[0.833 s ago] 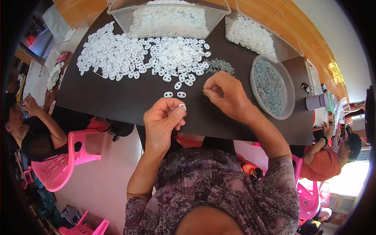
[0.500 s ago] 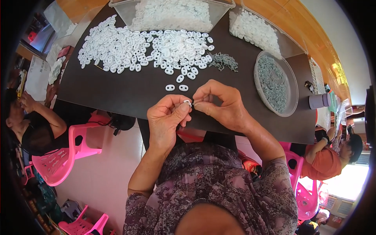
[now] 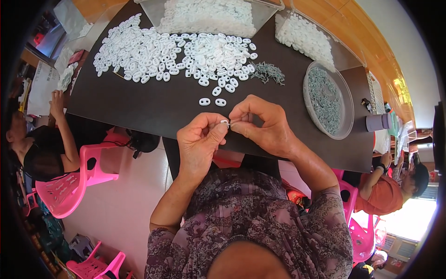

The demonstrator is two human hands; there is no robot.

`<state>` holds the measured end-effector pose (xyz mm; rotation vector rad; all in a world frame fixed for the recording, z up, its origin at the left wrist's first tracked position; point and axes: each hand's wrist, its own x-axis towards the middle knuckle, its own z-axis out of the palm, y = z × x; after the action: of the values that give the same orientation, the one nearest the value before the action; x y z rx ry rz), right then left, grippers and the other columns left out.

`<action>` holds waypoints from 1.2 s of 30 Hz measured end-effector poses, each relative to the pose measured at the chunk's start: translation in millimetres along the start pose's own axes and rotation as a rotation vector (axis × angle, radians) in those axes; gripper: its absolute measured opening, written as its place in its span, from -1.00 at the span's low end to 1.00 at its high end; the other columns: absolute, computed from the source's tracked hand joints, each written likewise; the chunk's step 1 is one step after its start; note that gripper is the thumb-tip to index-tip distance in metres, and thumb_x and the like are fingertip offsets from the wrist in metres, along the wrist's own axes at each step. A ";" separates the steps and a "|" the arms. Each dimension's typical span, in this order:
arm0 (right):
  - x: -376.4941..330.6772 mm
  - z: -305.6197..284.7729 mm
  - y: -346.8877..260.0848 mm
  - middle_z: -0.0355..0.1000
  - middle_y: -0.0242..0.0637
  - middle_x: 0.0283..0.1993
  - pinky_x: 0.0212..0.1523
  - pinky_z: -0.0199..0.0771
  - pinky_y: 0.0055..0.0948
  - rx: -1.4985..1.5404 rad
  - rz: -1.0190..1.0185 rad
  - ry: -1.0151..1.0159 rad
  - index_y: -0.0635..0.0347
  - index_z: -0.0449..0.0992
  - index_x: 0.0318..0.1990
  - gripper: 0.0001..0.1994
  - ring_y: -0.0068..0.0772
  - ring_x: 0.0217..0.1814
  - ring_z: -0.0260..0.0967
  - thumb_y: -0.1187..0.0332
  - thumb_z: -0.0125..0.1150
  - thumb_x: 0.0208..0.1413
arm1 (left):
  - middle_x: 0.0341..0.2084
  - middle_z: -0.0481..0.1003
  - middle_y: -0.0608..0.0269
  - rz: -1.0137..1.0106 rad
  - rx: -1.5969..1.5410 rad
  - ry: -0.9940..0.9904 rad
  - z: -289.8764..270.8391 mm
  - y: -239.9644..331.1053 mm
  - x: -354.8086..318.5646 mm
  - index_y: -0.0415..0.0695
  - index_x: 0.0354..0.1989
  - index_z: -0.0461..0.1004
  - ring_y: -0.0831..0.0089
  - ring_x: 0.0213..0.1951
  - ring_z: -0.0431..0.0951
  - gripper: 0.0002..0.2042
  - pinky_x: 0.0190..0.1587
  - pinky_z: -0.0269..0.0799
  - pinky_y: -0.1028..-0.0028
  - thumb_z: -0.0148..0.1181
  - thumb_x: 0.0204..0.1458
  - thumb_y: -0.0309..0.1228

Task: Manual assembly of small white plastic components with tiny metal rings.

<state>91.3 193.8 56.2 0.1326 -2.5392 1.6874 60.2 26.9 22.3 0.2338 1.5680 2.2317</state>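
Over the table's near edge, my left hand [image 3: 200, 142] pinches a white two-holed oval plastic piece [image 3: 224, 122] between thumb and fingers. My right hand [image 3: 264, 124] is closed right beside it, thumb and forefinger pinching what looks like a small grey screw against the piece; the fingertips hide most of it. Two loose oval pieces [image 3: 204, 102] lie just beyond my hands. Farther back spread two heaps of the same white pieces, a left heap [image 3: 139, 51] and a middle heap [image 3: 216, 53]. A small pile of grey screws [image 3: 268, 73] lies right of the middle heap.
A round clear tub [image 3: 346, 123] full of grey screws stands at the right. Two clear bins, a large bin [image 3: 260, 23] and a right bin [image 3: 346, 51], hold white parts at the back. People sit at both sides, near pink chairs [image 3: 83, 181].
My hands stay together at nearly the same spot, with slight finger movement around the white piece. The view has shifted a little. The person at the left has raised a hand.
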 end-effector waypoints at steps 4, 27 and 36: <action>1.2 2.7 1.0 0.32 -0.40 -0.41 -0.44 0.31 -0.61 -0.014 -0.062 -0.001 0.23 0.46 -0.34 -0.90 -0.66 -0.44 0.26 0.56 0.22 -0.05 | -0.50 0.45 0.41 0.015 0.008 -0.004 -0.4 1.4 -1.4 -0.27 -0.30 0.50 0.75 -0.54 0.36 -0.90 -0.53 0.24 0.74 0.19 0.06 -0.50; -4.0 19.8 2.9 0.43 -0.46 -0.36 -0.28 0.34 -0.65 0.154 0.114 0.024 0.28 0.49 -0.29 -0.89 -0.73 -0.30 0.31 0.56 0.24 -0.01 | -0.55 0.34 0.38 0.299 0.241 0.103 0.7 -8.9 -9.3 -0.30 -0.35 0.48 0.69 -0.56 0.32 -0.91 -0.52 0.24 0.67 0.18 0.05 -0.52; -6.9 24.4 3.8 0.45 -0.40 -0.30 -0.19 0.38 -0.61 0.150 0.061 0.066 0.28 0.48 -0.23 -0.87 -0.66 -0.23 0.37 0.57 0.19 0.04 | -0.46 0.42 0.35 0.092 -0.034 0.115 -1.4 -8.0 -11.8 -0.31 -0.27 0.50 0.70 -0.52 0.40 -0.89 -0.53 0.29 0.72 0.16 0.07 -0.54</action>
<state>97.0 172.9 42.5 0.0089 -2.3920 1.8716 72.2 23.2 15.4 0.1735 1.6059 2.3787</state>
